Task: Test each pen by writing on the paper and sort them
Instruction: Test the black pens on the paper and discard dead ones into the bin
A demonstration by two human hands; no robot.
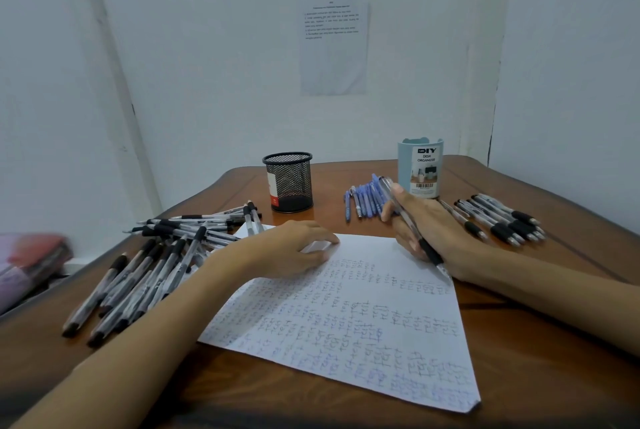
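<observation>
A white paper [346,321] covered in rows of scribbled marks lies on the brown table [519,352]. My right hand [433,234] grips a clear pen with a black grip [412,227], its tip touching the paper's right edge near the top. My left hand [287,248] rests on the paper's upper left part, fingers loosely bent. A big loose pile of black-grip pens [149,266] lies to the left. A row of blue pens [363,200] lies behind my right hand. A row of black-grip pens [498,217] lies at the right.
A black mesh pen cup [289,182] stands at the back centre. A light blue desk organizer [420,165] stands at the back right. White walls close in the table's back and sides; a printed sheet [332,40] hangs on the wall. A pinkish bag [27,262] lies far left.
</observation>
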